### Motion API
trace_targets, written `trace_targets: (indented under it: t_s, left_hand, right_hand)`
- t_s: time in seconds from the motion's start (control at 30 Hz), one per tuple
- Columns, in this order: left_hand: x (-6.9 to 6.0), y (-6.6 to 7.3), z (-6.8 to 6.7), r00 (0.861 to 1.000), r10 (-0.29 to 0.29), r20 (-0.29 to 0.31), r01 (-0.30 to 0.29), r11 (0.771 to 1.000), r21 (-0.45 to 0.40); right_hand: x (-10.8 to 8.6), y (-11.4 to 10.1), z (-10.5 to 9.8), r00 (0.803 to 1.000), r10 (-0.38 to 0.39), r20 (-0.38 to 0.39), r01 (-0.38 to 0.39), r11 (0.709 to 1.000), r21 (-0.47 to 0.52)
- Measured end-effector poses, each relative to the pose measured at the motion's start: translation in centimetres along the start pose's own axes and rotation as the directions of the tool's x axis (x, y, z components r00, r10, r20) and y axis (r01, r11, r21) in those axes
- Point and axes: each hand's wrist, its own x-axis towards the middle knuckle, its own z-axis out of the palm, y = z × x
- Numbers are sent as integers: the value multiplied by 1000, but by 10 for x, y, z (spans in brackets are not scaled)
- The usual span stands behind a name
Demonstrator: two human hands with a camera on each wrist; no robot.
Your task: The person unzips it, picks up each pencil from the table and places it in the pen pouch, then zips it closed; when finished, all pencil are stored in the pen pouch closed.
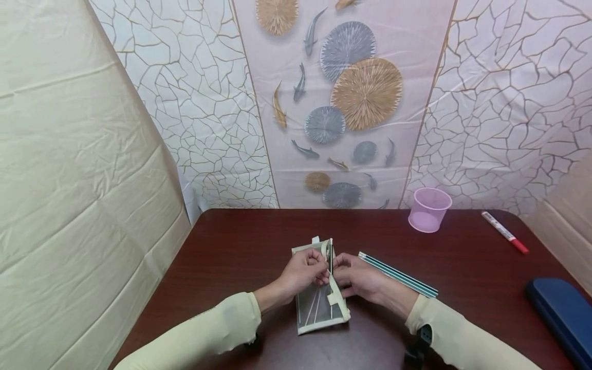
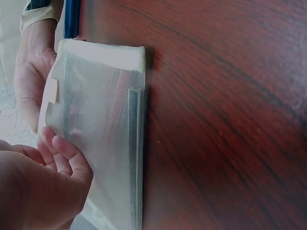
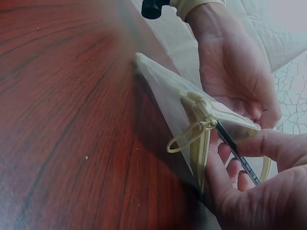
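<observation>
A cream-edged mesh zip pouch point(image 1: 312, 311) stands tilted over the table, its zipped side open. My left hand point(image 1: 302, 270) pinches the pouch's open edge near the top. A dark pencil point(image 3: 228, 137) with small lettering slants into the opening. My right hand point(image 1: 361, 277) holds this pencil between thumb and fingers at the pouch's right side. In the right wrist view, a zipper pull with a cord loop point(image 3: 184, 143) hangs by the zip's end. Long thin items point(image 2: 133, 143) show through the mesh in the left wrist view.
Several teal-striped pencils point(image 1: 398, 274) lie beside my right wrist. A pink cup point(image 1: 429, 210) stands at the back right, with a red-capped marker point(image 1: 504, 231) farther right. A dark blue case point(image 1: 561, 318) lies at the right edge. A patterned cloth wall rises behind the table.
</observation>
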Motion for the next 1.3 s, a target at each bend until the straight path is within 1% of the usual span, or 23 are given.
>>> trace_targets:
  t_s: [0.17,0.3,0.5,0.67,0.77,0.9,1.07,1.2,1.3]
  left_hand:
    - [0,-1,1,1000,15,-17,-14,1000,7]
    - [0,-1,2,999,26,-22,-25,1000,17]
    - [0,-2,4,1000,22,-21,-21,1000,21]
    - [0,-2,4,1000,14,-13,-14,1000,22]
    - [0,-2,3,1000,14,-7,-14,1000,18]
    - [0,-2,2,1000,10,2,-10,1000,9]
    - [0,-2,0,1000,0,9,0,1000,7]
    - [0,-1,0,1000,-4,9,4,1000,8]
    - [0,-1,-1,1000,-6,11,6,1000,9]
  right_hand:
    - [1,1,-1,1000,-2,2,2,1000,-4]
    - [2,2,-3,1000,-5,28,5,1000,-8]
    - [2,3,-4,997,2,80,-2,1000,7]
    - [4,3,-5,996,9,93,-10,1000,12]
    - [3,3,-5,998,-2,66,2,1000,-2]
    - [3,2,-5,1000,-12,-7,12,999,-53]
    - [4,0,-5,997,-1,-72,-7,994,-108]
    - [3,-2,-4,996,3,-91,-16,991,-134]
    - [3,-2,-4,997,4,-80,-16,988,-151]
